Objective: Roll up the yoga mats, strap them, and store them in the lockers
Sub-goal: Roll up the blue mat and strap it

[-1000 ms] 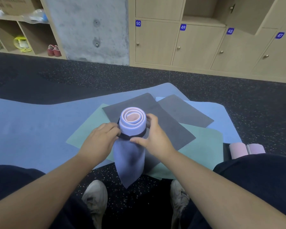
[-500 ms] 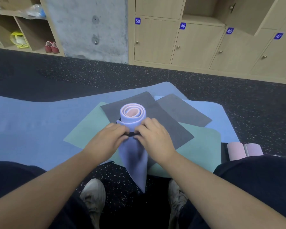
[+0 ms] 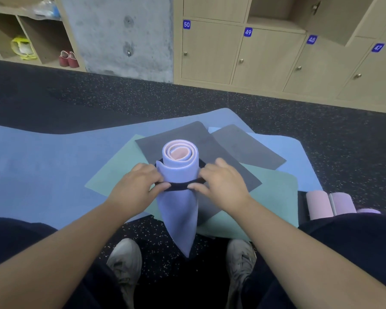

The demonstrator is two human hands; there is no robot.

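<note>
A rolled purple mat [image 3: 179, 172] with a pink inner face stands on end between my knees. A black strap [image 3: 179, 186] loops around it a little below its top. My left hand [image 3: 136, 188] pinches the strap on the left side. On the right side my right hand [image 3: 221, 186] pinches the same strap. Flat mats lie under the roll: two dark grey ones [image 3: 243, 148], a green one [image 3: 274, 197] and a large blue one [image 3: 42, 166]. Wooden lockers [image 3: 265, 56] numbered 50 to 47 line the far wall.
An upper locker [image 3: 276, 14] above number 49 stands open. Two rolled mats, pink [image 3: 319, 205] and lilac [image 3: 342, 202], lie by my right knee. Open shelves [image 3: 38, 41] with shoes stand at the far left beside a concrete pillar [image 3: 120, 34]. My shoes [image 3: 125, 262] rest on the speckled black floor.
Both hands drew the strap down from the roll's top and have spread apart to its two sides. The strap now hangs looser around the roll.
</note>
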